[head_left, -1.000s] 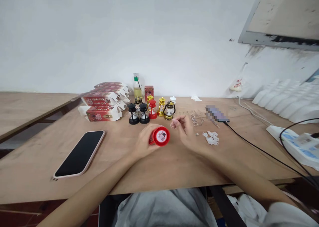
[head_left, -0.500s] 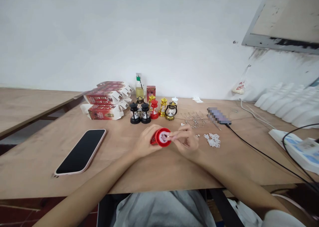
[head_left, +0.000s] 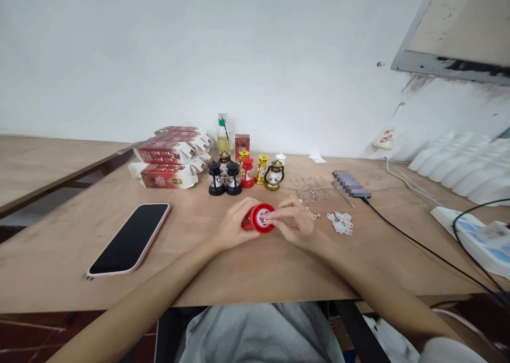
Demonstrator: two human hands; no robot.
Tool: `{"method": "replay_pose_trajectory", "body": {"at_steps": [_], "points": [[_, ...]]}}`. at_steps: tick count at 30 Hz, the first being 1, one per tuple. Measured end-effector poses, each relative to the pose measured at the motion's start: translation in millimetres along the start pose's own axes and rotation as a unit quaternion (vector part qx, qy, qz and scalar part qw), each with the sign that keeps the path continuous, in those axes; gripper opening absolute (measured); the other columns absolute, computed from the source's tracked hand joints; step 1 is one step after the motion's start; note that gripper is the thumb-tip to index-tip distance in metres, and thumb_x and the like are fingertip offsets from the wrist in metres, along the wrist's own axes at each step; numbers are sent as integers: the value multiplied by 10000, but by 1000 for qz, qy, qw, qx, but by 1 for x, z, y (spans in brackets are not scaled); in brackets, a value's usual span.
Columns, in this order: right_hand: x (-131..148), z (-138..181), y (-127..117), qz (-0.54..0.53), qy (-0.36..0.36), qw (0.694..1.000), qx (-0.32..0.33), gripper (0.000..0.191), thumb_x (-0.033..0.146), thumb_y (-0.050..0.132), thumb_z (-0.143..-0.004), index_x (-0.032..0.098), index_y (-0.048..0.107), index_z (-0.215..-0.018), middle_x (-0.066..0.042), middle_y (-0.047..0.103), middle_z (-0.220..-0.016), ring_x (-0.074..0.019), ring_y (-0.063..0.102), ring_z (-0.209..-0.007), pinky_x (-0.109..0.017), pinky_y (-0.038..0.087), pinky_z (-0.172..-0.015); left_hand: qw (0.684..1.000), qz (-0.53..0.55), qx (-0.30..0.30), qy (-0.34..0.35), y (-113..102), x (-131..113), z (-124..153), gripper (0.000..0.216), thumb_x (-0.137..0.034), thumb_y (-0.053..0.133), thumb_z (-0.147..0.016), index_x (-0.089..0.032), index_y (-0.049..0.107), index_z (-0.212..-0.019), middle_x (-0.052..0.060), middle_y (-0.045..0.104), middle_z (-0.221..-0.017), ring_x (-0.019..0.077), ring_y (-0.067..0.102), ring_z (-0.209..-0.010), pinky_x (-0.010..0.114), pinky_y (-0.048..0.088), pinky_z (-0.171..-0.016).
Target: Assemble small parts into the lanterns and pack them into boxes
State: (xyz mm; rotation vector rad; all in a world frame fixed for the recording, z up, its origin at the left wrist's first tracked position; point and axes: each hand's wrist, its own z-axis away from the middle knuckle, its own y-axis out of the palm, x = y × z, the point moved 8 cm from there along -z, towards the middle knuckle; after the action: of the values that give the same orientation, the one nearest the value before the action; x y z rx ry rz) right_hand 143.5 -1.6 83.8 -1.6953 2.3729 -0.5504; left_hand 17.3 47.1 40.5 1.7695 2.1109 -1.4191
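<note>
My left hand [head_left: 234,226] is wrapped round a small red lantern [head_left: 249,220], tipped so that its round open base faces me and to the right. A white part with a small dark and metallic middle shows inside the base. Thumb and forefinger of my right hand [head_left: 295,222] are pinched together at that middle; what they hold, if anything, is too small to make out. Beyond my hands stand several little lanterns in black [head_left: 233,179], red [head_left: 247,172], gold [head_left: 261,169], and black and gold [head_left: 274,175].
Red printed boxes [head_left: 167,176] are stacked at the left back, near a bottle of yellowish liquid [head_left: 223,144]. A phone [head_left: 131,239] lies front left. To the right are wire handles [head_left: 313,189], white plastic pieces [head_left: 340,223], a cabled phone [head_left: 350,184] and a power strip [head_left: 470,235].
The fingertips of my right hand have shifted slightly within the lantern's base. My left hand keeps its hold on the lantern. The whole view has moved a little.
</note>
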Motion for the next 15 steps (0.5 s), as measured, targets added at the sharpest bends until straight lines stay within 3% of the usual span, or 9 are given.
{"method": "replay_pose_trajectory", "body": {"at_steps": [7,15], "points": [[6,3,-1,43,-83,996,10,303,67,599,-795,279,602,-1011,-8,641,-750,-146,604,-701,-301,473,-595,1000,-1,-4,27,-1,-3,0,361,-318,682,-748,-190,545,-1056,92,610,-1030,243,589,-947,340,466,-835],[4,-6,-18,35,-45,998,-28,342,54,583,-816,292,555,-1061,6,716,-805,-138,630,-685,-286,511,-585,1000,4,-10,9,-4,0,-1,397,-324,695,-718,-191,561,-1068,97,623,-1055,258,595,-967,352,470,-857]]}}
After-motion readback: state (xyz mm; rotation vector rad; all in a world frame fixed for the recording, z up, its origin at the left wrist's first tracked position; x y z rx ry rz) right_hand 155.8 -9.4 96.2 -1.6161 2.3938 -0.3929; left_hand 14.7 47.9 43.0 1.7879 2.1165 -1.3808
